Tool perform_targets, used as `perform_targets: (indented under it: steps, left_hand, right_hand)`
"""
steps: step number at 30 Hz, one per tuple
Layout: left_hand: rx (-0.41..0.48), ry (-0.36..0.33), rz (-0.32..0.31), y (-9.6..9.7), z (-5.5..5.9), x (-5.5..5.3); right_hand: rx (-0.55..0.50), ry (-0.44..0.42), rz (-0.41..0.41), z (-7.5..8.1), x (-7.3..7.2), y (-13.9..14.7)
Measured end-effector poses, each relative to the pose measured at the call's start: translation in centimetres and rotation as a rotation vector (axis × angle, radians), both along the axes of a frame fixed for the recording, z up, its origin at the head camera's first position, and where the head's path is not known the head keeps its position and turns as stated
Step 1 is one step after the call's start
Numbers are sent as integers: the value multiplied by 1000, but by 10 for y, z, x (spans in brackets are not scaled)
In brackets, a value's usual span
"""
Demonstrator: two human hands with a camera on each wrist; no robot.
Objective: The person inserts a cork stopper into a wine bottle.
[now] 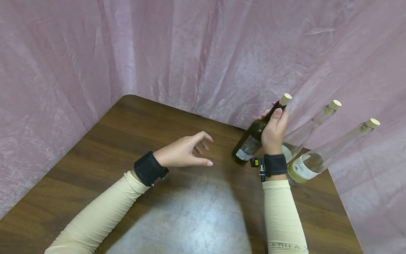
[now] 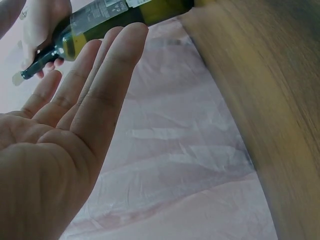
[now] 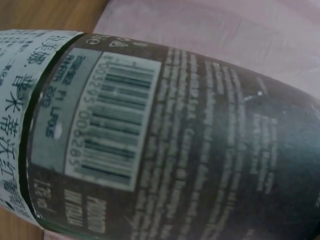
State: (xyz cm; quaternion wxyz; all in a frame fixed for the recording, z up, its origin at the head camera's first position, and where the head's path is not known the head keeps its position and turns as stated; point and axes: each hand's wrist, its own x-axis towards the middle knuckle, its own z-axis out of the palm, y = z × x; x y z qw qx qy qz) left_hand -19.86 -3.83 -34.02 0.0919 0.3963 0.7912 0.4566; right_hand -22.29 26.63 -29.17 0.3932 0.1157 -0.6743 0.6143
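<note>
My right hand (image 1: 275,132) grips a dark green wine bottle (image 1: 248,141) round its neck, with the thumb along the near side. A cork (image 1: 286,98) sticks out of the bottle's mouth. In the head view the bottle stands near the table's back edge. Its barcoded back label (image 3: 115,120) fills much of the right wrist view. Left of the bottle, my left hand (image 1: 185,150) hovers over the table with thumb and fingers apart, holding nothing. From the left wrist its fingers (image 2: 105,95) look extended, pointing toward the bottle (image 2: 150,11).
Two clear glass bottles with corks stand to the right of my right hand, one (image 1: 299,137) behind and one with a white and green label (image 1: 302,171) nearer. Beneath is a brown wooden table (image 1: 104,141). A pink curtain (image 1: 177,53) hangs along its back and sides.
</note>
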Motion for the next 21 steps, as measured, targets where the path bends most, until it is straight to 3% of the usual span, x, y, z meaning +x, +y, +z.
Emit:
perform_targets:
  steps: [14, 18, 21]
  left_hand:
    - [-1, -15, -5, -2, 2, 1]
    - [-4, -24, 0, -3, 1, 2]
    - [-2, -21, 0, -2, 0, 2]
  right_hand:
    - [27, 10, -123, 3, -12, 19]
    - [89, -24, -143, 0, -3, 23]
    - [122, -43, -204, 0, 14, 20]
